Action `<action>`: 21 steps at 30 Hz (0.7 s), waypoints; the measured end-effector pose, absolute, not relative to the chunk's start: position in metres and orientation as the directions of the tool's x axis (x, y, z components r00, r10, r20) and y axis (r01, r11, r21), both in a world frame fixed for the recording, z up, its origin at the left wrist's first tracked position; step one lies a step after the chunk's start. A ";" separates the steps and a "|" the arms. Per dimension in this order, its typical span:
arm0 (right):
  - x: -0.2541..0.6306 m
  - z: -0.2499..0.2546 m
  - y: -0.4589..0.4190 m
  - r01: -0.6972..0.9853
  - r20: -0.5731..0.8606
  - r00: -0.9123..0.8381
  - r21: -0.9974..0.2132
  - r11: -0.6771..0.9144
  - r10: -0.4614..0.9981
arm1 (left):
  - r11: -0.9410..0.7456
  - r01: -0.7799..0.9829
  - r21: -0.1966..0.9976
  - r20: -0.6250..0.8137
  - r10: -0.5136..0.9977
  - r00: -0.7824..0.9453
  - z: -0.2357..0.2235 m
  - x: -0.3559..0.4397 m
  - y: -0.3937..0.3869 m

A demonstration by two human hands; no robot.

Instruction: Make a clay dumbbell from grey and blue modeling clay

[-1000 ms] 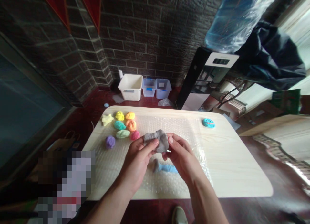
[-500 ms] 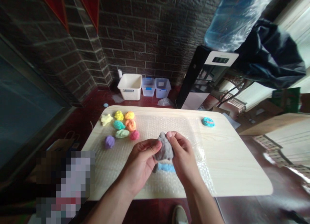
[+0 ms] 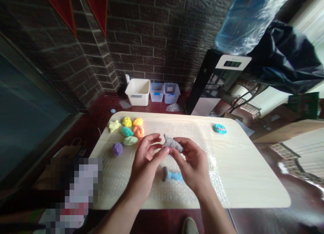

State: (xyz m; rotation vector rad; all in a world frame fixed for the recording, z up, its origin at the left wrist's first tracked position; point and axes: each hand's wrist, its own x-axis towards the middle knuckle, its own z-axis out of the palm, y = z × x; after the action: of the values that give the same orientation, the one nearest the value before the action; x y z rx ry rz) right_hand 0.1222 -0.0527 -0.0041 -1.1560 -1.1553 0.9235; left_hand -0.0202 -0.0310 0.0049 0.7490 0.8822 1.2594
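Note:
A lump of grey modelling clay (image 3: 174,144), pulled to a point at its upper left, is held above the table between both hands. My right hand (image 3: 193,159) grips it with thumb and fingers at its right side. My left hand (image 3: 148,159) pinches the lower left edge with the thumb, its index finger lifted away from the clay. Below the hands lies a light blue piece of clay (image 3: 174,176) with a dark grey round end (image 3: 164,174); my right hand hides its right part.
Bubble wrap (image 3: 121,180) covers much of the wooden table (image 3: 253,180). Several clay lumps, among them a purple one (image 3: 117,148) and an orange one (image 3: 138,131), lie at the left. A blue clay disc (image 3: 220,128) sits far right. Bins (image 3: 138,99) stand beyond the table.
The grey clay has been turned, so its point now faces upper left. My left index finger has come off it. The dark grey end below shows more fully.

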 end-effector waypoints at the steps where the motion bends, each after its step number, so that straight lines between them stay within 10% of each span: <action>1: 0.123 -0.002 -0.053 0.009 0.187 0.161 -0.982 0.188 0.969 | 0.155 -0.427 0.891 -0.134 0.988 0.080 0.005 -0.021 -0.031; 9: 0.125 0.004 -0.053 -0.141 0.107 0.166 -0.981 0.131 0.980 | 0.096 -0.321 0.942 -0.083 0.995 0.054 0.010 -0.022 -0.033; 17: 0.115 -0.011 -0.056 0.230 0.234 0.493 -0.964 0.134 0.838 | -0.162 -0.087 0.983 0.160 0.987 -0.028 -0.003 -0.019 -0.043; 21: 0.111 -0.012 -0.056 0.121 0.157 0.501 -0.987 0.110 0.851 | -0.192 -0.058 0.980 0.194 0.980 0.038 0.000 -0.018 -0.043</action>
State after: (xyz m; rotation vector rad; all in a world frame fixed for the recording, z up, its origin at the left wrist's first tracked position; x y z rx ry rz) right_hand 0.1109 -0.0557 -0.0120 -1.3755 -0.9301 0.6705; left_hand -0.0184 -0.0430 -0.0002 1.3292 1.0389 1.3424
